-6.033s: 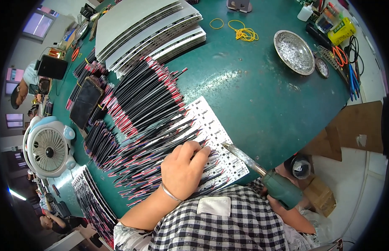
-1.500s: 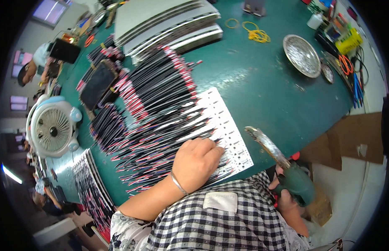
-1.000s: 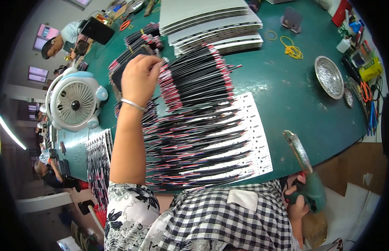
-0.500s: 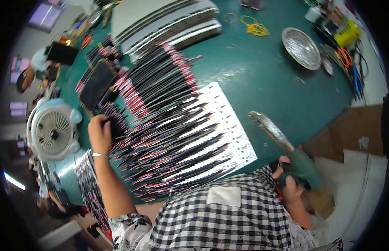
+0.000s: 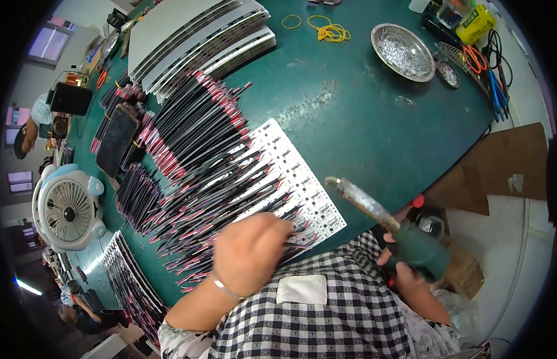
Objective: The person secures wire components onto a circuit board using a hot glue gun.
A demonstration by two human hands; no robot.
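My left hand (image 5: 248, 251) is over the near edge of a white circuit board (image 5: 311, 206), its fingers pinched together. A thin dark wire (image 5: 297, 245) sticks out from the fingertips toward the board; the rest of it is hidden by the hand. Rows of black, red and white wires (image 5: 212, 194) lie across the board's left part, their ends among its small components. At the right, my right hand (image 5: 404, 272) is wrapped round the handle of a green soldering gun (image 5: 419, 251). Its long metal barrel points up and left, with the tip off the board's right edge.
Bundled wires (image 5: 197, 119), a dark phone (image 5: 118, 139) and stacked white boards (image 5: 194, 36) are on the green table (image 5: 362, 131). A metal dish (image 5: 404, 52), yellow rubber bands (image 5: 330, 31) and tools lie farther off. A fan (image 5: 69, 206) stands left; a person is beyond it.
My left hand has moved from the wire pile at the left to the board's near edge, now with a wire. The soldering gun has shifted slightly left and down in view.
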